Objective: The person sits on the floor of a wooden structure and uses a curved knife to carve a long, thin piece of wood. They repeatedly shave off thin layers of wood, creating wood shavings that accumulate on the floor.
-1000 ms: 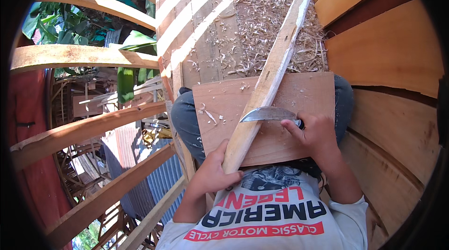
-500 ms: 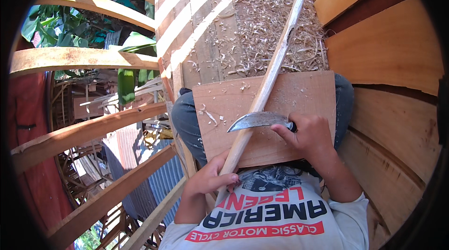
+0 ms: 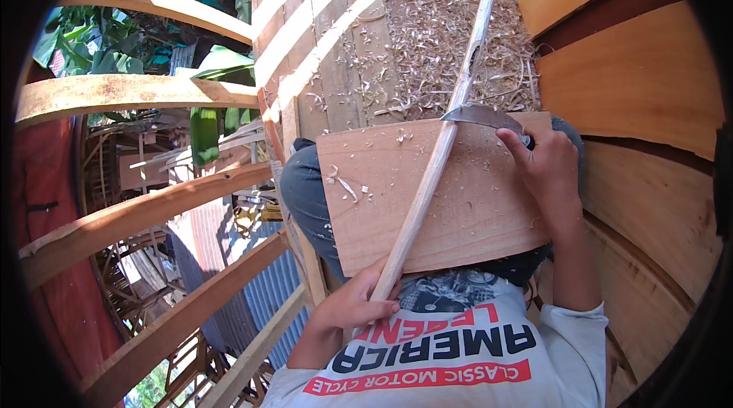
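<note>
A long pale wooden stick (image 3: pixel 429 179) slants from near my waist up to the far right, crossing a flat wooden board (image 3: pixel 366 202) that lies over my lap. Its near end is wrapped in the fingers of my left hand (image 3: pixel 360 298), close to my shirt. My right hand (image 3: pixel 547 164) is closed round the dark handle of a knife (image 3: pixel 482 114) with a curved, broad blade. The blade lies across the stick at the board's far edge, its tip just past the stick on the left. A dark notch shows on the stick beyond the blade.
Curled wood shavings (image 3: pixel 466 34) cover the plank floor (image 3: pixel 305 49) ahead. A few chips (image 3: pixel 347 187) lie on the board. To my right rises a wall of wooden planks (image 3: pixel 626 80). At left is a railing of wooden bars (image 3: pixel 145 206), with corrugated metal sheets (image 3: pixel 267 293) below and beyond it.
My right hand and the knife have moved away from me along the stick, from mid-board to its far edge. The stick has tilted slightly more upright; my left hand still grips its near end.
</note>
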A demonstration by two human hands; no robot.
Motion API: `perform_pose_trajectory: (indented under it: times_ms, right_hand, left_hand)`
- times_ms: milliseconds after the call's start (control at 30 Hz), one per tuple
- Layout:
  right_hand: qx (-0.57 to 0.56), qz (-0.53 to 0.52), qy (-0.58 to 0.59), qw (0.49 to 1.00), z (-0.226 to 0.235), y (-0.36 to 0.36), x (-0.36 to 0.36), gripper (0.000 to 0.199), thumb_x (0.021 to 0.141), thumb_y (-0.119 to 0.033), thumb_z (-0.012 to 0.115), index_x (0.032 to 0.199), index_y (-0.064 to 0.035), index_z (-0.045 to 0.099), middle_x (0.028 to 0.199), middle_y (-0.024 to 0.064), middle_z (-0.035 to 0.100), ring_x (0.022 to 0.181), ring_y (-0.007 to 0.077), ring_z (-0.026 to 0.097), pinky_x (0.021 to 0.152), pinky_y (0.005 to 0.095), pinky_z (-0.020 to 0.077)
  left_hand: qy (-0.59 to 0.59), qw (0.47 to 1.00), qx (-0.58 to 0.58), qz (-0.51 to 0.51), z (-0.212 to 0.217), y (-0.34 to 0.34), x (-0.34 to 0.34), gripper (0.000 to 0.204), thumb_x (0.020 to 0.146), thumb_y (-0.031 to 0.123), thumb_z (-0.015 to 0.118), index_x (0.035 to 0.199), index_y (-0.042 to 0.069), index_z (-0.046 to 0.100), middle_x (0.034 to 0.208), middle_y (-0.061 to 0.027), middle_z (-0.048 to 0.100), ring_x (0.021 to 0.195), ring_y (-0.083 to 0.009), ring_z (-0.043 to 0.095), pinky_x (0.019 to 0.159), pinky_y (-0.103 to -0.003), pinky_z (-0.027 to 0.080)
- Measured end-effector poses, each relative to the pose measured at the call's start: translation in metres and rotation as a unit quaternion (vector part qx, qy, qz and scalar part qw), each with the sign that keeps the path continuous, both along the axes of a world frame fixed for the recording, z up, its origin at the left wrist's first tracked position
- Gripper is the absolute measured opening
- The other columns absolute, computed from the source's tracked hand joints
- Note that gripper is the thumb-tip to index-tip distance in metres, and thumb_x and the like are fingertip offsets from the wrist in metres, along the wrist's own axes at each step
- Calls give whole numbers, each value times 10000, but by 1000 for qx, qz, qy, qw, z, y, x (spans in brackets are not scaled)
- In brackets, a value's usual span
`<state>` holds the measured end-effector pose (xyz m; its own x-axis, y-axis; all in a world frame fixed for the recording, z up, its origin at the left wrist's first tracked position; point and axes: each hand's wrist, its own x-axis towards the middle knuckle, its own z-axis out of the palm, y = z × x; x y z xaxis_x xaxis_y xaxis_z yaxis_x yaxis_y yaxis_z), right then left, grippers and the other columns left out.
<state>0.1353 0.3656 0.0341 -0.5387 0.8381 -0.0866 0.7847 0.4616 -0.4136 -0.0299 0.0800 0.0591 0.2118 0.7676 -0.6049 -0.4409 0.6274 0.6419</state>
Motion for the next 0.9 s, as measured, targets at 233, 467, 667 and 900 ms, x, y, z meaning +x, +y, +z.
perform_pose_trajectory:
  times_ms: [233, 467, 667, 900]
  right_hand:
    - [-85, 1, 23, 996, 9, -13, -2, 615, 834, -595, 596, 713, 1, 683, 564, 200, 572, 562, 373, 613, 516, 417, 470]
    - [-86, 94, 47, 991, 12, -42, -6, 634, 818, -615, 603, 611, -16, 620, 532, 177, 559, 519, 348, 600, 491, 421, 457]
    - [-39, 105, 21, 994, 9, -36, -4, 685, 799, -672, 578, 579, -24, 600, 516, 162, 555, 484, 332, 594, 447, 402, 452]
    - [11, 118, -20, 993, 9, -18, -10, 706, 777, -714, 557, 574, -40, 609, 503, 147, 554, 481, 305, 601, 437, 382, 459]
  left_hand:
    - [12, 999, -33, 19, 9, 4, -4, 419, 758, 210, 697, 1009, 44, 404, 759, -30, 456, 628, -99, 481, 522, -230, 380]
    - [75, 995, -7, -58, 22, 21, -25, 663, 745, 152, 644, 1301, -24, 329, 856, -62, 502, 782, -138, 525, 684, -257, 437]
    - [73, 991, -27, -110, 15, 20, -30, 708, 735, 125, 608, 1339, -39, 275, 913, -89, 501, 857, -177, 557, 781, -286, 478]
    - [120, 986, -24, -115, 17, 26, -20, 661, 733, 99, 575, 1306, -54, 284, 854, -84, 498, 807, -174, 548, 717, -289, 466]
